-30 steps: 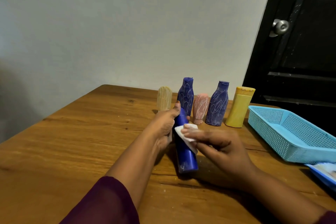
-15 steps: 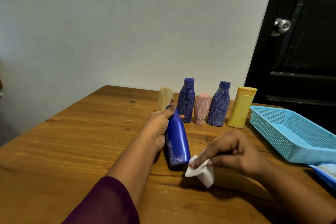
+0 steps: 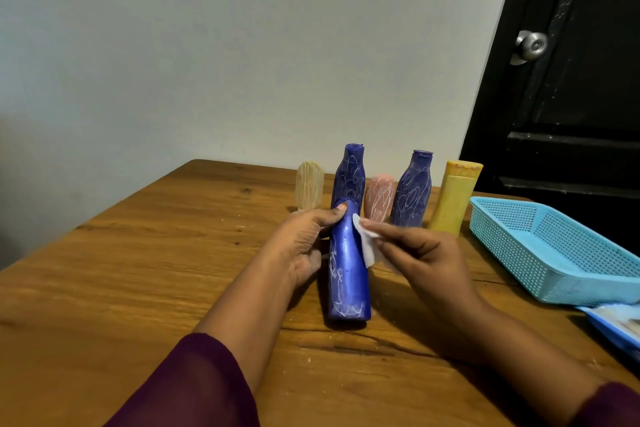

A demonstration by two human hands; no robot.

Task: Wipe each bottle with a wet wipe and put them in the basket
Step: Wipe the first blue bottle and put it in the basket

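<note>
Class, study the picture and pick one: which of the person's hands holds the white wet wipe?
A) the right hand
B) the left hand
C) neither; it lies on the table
A: the right hand pinches the wet wipe at the upper side of the blue bottle, while the left hand grips that bottle near its neck.

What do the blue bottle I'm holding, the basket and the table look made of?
Blue bottle: likely plastic, glossy sheen under white scribbles.
Basket: light blue plastic, it seems, moulded with small holes.
Table: varnished wood, by its grain and knots.
</note>
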